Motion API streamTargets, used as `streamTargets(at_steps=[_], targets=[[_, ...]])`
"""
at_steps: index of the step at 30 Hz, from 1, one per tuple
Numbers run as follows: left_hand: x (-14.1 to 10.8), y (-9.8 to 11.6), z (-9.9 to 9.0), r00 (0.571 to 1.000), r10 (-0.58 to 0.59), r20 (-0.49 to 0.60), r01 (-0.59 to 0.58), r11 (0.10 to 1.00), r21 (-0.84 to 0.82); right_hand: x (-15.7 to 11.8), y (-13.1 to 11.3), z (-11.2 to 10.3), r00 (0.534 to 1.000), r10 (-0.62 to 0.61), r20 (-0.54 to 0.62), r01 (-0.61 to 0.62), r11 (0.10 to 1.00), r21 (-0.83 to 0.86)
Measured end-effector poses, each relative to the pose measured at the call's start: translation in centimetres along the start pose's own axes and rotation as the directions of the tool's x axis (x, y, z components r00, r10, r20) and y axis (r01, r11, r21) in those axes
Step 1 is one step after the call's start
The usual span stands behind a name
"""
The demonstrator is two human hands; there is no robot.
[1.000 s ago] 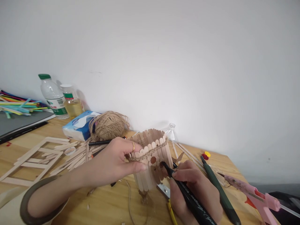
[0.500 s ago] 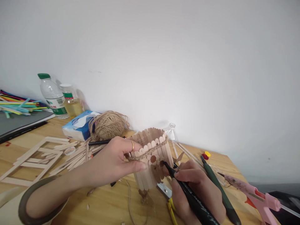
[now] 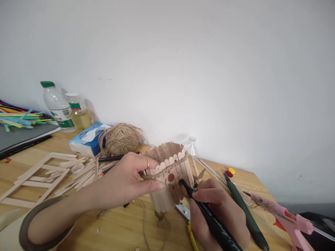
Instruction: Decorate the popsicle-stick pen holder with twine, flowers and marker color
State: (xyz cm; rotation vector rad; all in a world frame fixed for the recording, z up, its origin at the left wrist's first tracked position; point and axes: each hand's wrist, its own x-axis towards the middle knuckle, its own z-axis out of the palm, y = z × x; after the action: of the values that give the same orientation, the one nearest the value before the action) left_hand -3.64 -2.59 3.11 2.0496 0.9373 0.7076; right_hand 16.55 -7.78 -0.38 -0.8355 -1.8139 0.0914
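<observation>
A round holder of wooden craft sticks (image 3: 159, 202), tilted, has braided twine around its upper part and wooden flower shapes with brown centres on its side. My left hand (image 3: 131, 176) grips its rim, thumb outside and fingers reaching over the edge. In my right hand (image 3: 220, 212) is a black marker (image 3: 213, 219), its tip touching or very close to a flower on the side. A dried leaf shape stands out behind the marker.
Behind are a ball of twine (image 3: 122, 138), a tissue pack (image 3: 87, 139) and two bottles. Loose sticks and stick frames (image 3: 28, 179) lie left. A green-handled tool (image 3: 247, 212), a pink glue gun (image 3: 282, 216) and a yellow-handled cutter (image 3: 192, 237) are at the right and front.
My right hand and the marker have shifted slightly left. The holder and my left hand look almost unchanged.
</observation>
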Motion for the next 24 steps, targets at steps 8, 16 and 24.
streamTargets(at_steps=[8,16,24], targets=[[-0.13,-0.17,-0.05,1.000,-0.016,0.005,0.016,1.000,-0.002,-0.12,-0.02,-0.12,1.000,0.002,0.003,-0.002,1.000,0.009],[-0.16,-0.17,-0.02,1.000,-0.015,0.003,0.015,1.000,-0.011,-0.10,-0.02,-0.16,1.000,-0.016,0.016,0.015,1.000,0.013],[-0.05,-0.15,-0.11,1.000,0.006,0.008,-0.006,1.000,-0.003,-0.09,0.06,-0.50,0.998,-0.030,0.061,0.031,0.999,-0.013]])
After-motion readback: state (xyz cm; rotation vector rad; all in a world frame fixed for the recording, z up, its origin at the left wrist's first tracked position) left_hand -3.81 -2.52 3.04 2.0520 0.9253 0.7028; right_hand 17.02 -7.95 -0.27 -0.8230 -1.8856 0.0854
